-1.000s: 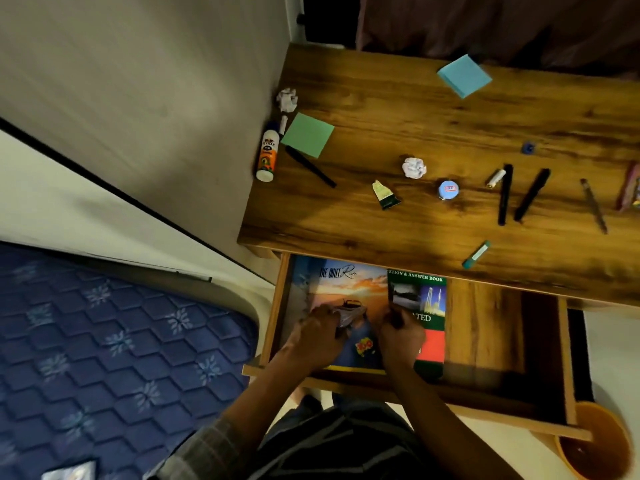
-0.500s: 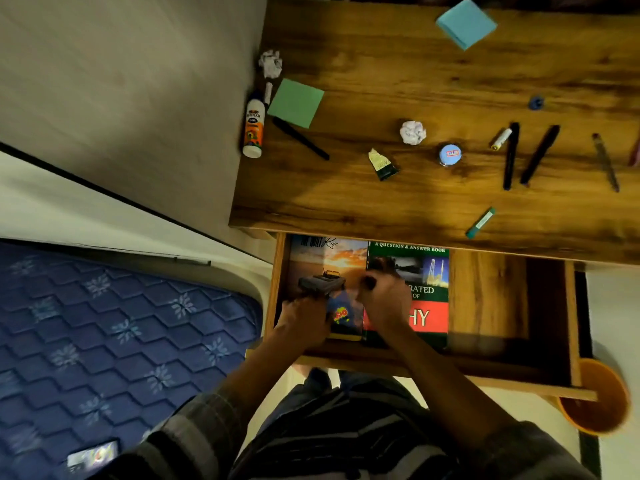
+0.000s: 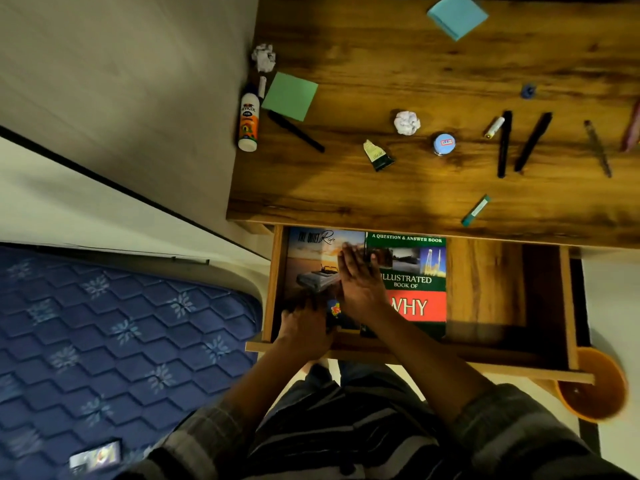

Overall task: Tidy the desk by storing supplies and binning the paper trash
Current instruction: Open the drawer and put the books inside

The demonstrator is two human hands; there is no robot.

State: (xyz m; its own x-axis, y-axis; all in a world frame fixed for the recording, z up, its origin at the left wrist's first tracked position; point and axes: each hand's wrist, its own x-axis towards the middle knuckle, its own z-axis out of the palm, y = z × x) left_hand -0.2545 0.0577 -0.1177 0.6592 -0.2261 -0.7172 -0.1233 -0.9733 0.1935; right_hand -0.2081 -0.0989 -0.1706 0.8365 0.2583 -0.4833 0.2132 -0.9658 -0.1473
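Both hands are down in the open drawer [image 3: 485,282], the right hand [image 3: 360,285] flat with fingers straight on the books [image 3: 408,271], the left hand [image 3: 304,327] curled by the front edge, grip unclear; next comes reaching up for the pens [image 3: 504,143] and paper balls [image 3: 407,123] lying on the surface [image 3: 433,188].

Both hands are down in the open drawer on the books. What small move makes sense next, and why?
Probably lift the right hand out of the drawer and reach for the nearest crumpled paper ball. That hand lies flat and holds nothing, the desk still carries the supplies and two paper balls, and the orange bin waits by the drawer's right corner. The left hand is blurred, so its grip is unclear.
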